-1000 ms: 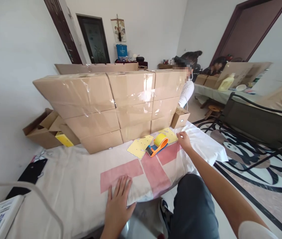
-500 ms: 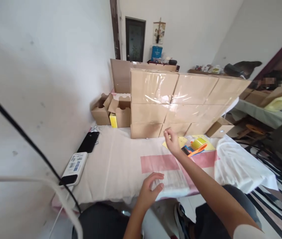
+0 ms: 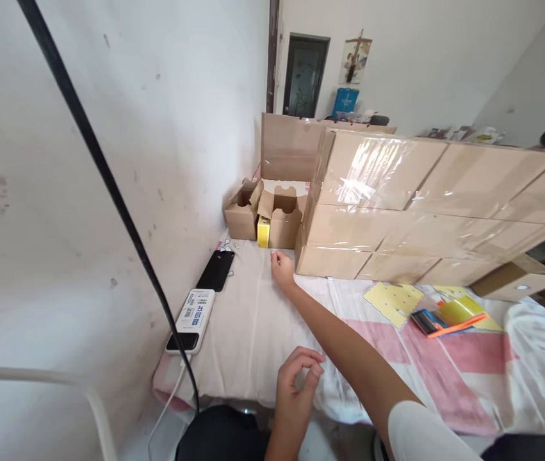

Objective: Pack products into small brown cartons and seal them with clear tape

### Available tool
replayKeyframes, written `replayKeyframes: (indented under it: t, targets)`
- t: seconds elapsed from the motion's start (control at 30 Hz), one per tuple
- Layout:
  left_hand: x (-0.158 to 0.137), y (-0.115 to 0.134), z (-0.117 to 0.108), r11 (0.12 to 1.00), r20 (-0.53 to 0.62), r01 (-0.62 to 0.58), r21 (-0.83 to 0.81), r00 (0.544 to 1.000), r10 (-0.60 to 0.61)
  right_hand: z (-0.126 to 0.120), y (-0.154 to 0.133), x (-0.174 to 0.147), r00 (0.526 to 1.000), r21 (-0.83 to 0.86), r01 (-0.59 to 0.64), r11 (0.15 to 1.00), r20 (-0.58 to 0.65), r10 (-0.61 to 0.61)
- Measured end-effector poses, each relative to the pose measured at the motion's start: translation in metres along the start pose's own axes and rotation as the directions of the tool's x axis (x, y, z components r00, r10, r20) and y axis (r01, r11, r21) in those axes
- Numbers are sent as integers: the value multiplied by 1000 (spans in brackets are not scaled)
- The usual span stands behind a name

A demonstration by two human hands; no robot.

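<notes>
My right hand (image 3: 282, 269) reaches over the cloth-covered table (image 3: 248, 333), in front of two open cardboard boxes. Its fingers are curled closed, and whatever they may hold is hidden. The left box (image 3: 242, 221) stands by the wall; the right box (image 3: 285, 227) has a yellow packet (image 3: 263, 232) at its left side. Close to the table's front edge, my left hand (image 3: 297, 387) is loosely curved, thumb and fingertips near each other, with nothing visible between them. A wall of taped cardboard boxes (image 3: 373, 230) rises to the right of my right hand.
At the left lie a black phone (image 3: 215, 270) and a white power bank (image 3: 198, 314) with a cable. Yellow cards (image 3: 394, 302) and a tape dispenser (image 3: 445, 318) with orange edging lie right. A single carton (image 3: 517, 278) stands farther right. A black cord (image 3: 109, 179) crosses in front.
My view has turned left. My right hand has moved left, from before the taped boxes and cards to the open boxes. The fingertips of my left hand have drawn closer together.
</notes>
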State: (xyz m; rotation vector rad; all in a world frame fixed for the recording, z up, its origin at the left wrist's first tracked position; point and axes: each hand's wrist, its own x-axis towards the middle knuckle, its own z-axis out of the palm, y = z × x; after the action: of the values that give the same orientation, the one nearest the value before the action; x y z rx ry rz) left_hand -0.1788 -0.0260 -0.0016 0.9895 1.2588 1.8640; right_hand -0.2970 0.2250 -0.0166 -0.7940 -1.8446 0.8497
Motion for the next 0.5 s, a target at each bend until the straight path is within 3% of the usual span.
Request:
replayKeyframes:
  t: [0.2,0.37,0.5]
  targets:
    - [3,-6,-3,1000,-73,-6,20,997,7,36,20,31,997,122,-69,990,-28,73]
    - [8,-2,-8,997,-73,54,59,996,-50,44,36,29,991,204,-132,970,58,122]
    - [33,18,-27,987,-260,129,97,960,-100,43,42,27,979,206,-177,963,140,150]
